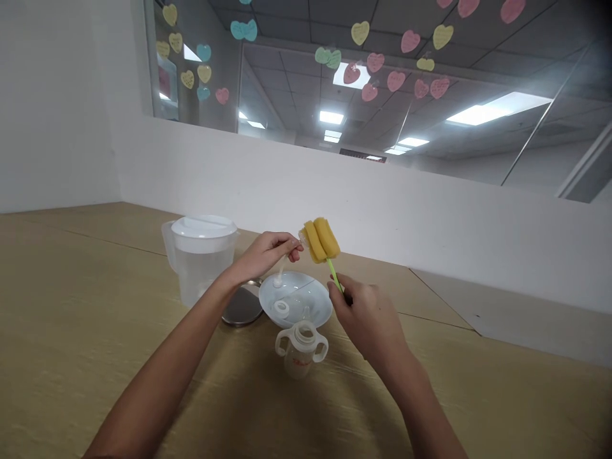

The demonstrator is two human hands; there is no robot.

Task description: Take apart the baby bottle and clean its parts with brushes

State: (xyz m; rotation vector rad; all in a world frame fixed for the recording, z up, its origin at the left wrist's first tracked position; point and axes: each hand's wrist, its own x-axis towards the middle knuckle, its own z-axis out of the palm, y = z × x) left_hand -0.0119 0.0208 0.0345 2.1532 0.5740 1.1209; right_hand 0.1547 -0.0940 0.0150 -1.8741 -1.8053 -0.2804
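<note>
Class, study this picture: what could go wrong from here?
1. The left hand seems to pinch a small clear piece, which might slip.
2. The open two-handled bottle stands close to the bowl; a lowered right hand might knock it over.
3. The yellow sponge brush, held by its thin green handle, might twist.

Left of the grip stands a pitcher [204,274], its white lid [203,227] on; nearer the grip lies a dark disc [241,308], partly hidden; beneath the grip spreads the table [71,319]; behind it rises a white wall [287,182]; above that, a window [291,83] bears coloured notes [410,41], mostly heart-shaped; ceiling lights [500,109] show in the glass.
</note>
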